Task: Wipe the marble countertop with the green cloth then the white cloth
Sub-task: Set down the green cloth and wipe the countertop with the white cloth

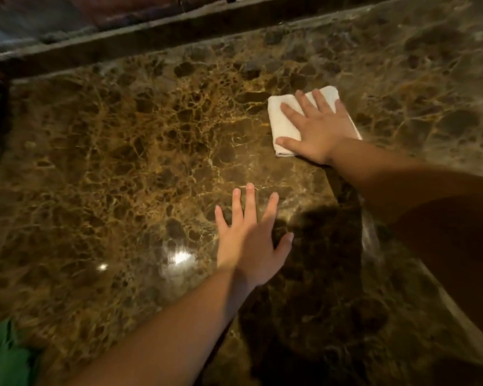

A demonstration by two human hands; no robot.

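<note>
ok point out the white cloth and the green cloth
white cloth (283, 126), head view, bare left part of the folded cloth
green cloth (3, 355), head view, middle of the piece showing at the bottom left corner

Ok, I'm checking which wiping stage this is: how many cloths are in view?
2. The white cloth lies folded under the flat right hand on the countertop. The green cloth sits at the bottom-left corner, partly cut off.
</note>
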